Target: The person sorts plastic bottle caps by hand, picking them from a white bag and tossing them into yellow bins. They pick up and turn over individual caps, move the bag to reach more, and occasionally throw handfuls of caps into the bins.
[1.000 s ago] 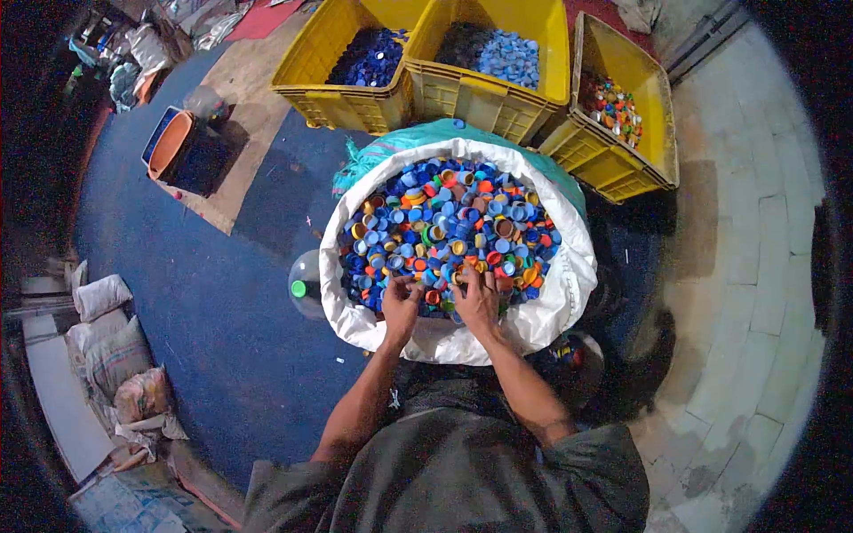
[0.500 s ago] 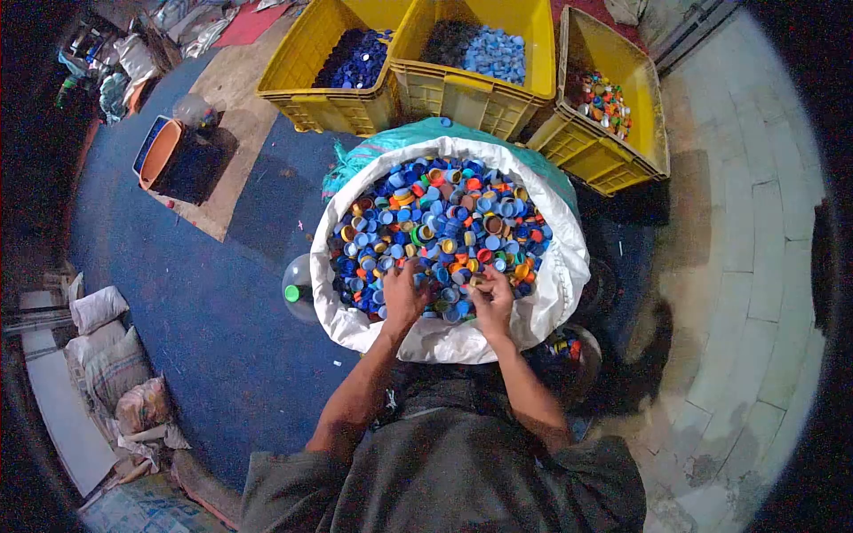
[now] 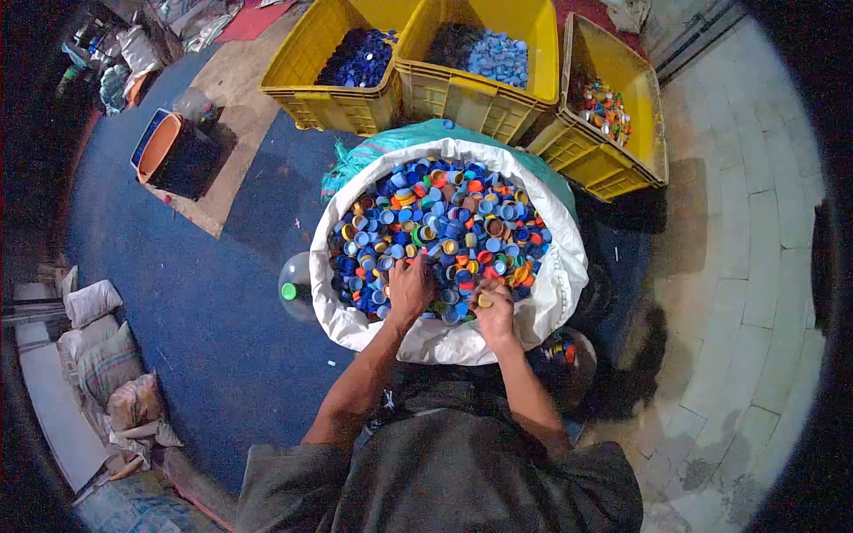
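A white woven sack [image 3: 333, 333] stands in front of me with its mouth rolled open, full of mixed plastic bottle caps [image 3: 444, 209], mostly blue, with orange, red, yellow and green ones among them. My left hand [image 3: 411, 289] reaches over the near left part of the heap, fingers curled down onto the caps; what lies under its fingertips is hidden. Beside it, at the near right part, my right hand [image 3: 496, 320] is turned partly palm up, its fingers closed around a yellow bottle cap [image 3: 484, 301].
Behind the sack stand yellow crates: one with dark blue caps [image 3: 329, 102], one with light blue caps [image 3: 458, 89], one with orange and white caps [image 3: 613, 160]. A clear bottle with a green cap [image 3: 289, 291] is left of the sack. An orange-lined bin [image 3: 160, 147] stands further left.
My left hand has shifted slightly right and its fingers reach further over the caps. My right hand has turned and drawn a little nearer to me, the yellow cap showing more.
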### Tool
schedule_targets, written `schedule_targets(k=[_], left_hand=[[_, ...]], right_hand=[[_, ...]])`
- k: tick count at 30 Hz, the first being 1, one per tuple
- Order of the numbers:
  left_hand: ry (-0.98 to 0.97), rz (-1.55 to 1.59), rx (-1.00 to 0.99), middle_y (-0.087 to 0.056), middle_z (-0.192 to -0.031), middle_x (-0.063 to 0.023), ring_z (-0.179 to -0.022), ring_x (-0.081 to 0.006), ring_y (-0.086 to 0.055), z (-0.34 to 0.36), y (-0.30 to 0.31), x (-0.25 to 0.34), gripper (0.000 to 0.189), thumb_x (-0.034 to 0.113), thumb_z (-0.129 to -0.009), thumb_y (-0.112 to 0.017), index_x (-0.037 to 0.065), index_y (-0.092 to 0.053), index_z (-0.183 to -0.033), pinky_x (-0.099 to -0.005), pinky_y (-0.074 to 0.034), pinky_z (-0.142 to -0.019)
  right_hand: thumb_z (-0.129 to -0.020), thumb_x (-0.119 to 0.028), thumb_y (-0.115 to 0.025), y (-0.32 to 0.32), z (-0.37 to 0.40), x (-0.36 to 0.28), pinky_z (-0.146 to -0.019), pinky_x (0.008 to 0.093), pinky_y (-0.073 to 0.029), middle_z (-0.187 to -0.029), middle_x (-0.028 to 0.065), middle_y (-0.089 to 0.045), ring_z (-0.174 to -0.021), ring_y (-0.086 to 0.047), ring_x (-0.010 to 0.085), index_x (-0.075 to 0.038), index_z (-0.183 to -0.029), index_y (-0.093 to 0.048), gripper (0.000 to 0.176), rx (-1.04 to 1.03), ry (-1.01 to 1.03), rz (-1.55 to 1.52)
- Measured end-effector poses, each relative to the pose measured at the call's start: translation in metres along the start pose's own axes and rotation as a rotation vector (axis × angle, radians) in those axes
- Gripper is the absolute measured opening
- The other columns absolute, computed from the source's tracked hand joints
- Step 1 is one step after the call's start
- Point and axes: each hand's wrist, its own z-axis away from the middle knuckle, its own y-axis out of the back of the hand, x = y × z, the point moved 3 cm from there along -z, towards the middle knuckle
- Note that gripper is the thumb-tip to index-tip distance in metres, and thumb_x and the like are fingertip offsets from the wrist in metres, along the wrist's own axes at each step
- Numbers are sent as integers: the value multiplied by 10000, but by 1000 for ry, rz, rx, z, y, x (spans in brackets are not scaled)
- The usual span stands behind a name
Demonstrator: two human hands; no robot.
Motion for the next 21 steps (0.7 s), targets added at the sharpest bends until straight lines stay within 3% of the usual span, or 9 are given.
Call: schedule_targets(k=[3,6,9,12,13,16,17,20,21], left_hand=[[-32,66,71,-618,-836,-142,-881,-334,-509,2,1,-4,589,113,-640,-674,35,-485,-1193,-418,-378,-749],[-12,135,181,-619,-808,-141,-803,-316,-542,7,5,-7,480,99,-686,-671,27,-527,-1138,-391,-405,-686],[179,570,279,-622,-797,-107,-685,-247,-565,13,8,-16,293,99,-761,-648,19,-568,-1031,-330,-440,-611],[685,1299,163,-610,-783,-63,-618,-175,-559,29,-3,-43,155,97,-810,-617,28,-581,-944,-268,-459,-568],[726,1468,146,-624,-865,-96,-720,-188,-587,35,-7,-55,136,143,-843,-554,42,-573,-933,-319,-473,-597],[620,1873,142,-600,-834,-101,-770,-203,-591,45,-4,-69,185,201,-854,-535,28,-563,-911,-313,-484,-641],[772,1827,157,-570,-802,-89,-821,-219,-594,51,-4,-70,209,242,-851,-524,38,-554,-879,-319,-495,-696],[799,1933,246,-565,-793,-63,-755,-197,-566,59,16,-62,99,160,-815,-541,62,-541,-826,-354,-490,-728],[740,1947,210,-577,-774,-57,-767,-193,-580,60,16,-65,134,198,-821,-551,64,-543,-813,-333,-496,-715]], right_hand=[[-794,-101,-596,-3,-6,3,-647,284,-441,-824,48,-561,-718,-540,143,-47,-957,-553,177,91,-18,247],[-791,-102,-654,-20,-16,0,-641,273,-450,-830,36,-577,-705,-549,137,-21,-926,-565,181,43,273,762],[-756,-93,-691,-54,-24,-6,-661,298,-475,-834,59,-598,-723,-588,176,-39,-925,-606,197,2,441,1112],[-722,-115,-704,-85,-35,-4,-744,352,-445,-888,78,-575,-827,-558,232,-65,-907,-638,202,-99,677,1490],[-710,-128,-709,-98,-38,-3,-783,374,-427,-915,83,-561,-877,-539,253,-73,-900,-649,207,-145,768,1617],[-710,-188,-683,-123,-55,11,-848,429,-342,-989,100,-516,-997,-460,279,-107,-877,-677,186,-248,876,1884],[-713,-191,-673,-125,-65,20,-838,432,-338,-998,105,-517,-996,-458,281,-111,-866,-681,173,-277,893,1917],[-734,-184,-624,-125,-88,38,-814,462,-318,-1062,120,-509,-1007,-445,281,-123,-826,-686,126,-381,959,2020],[-741,-184,-615,-126,-92,41,-814,471,-315,-1075,122,-506,-1012,-442,283,-125,-821,-687,122,-402,951,2066]])
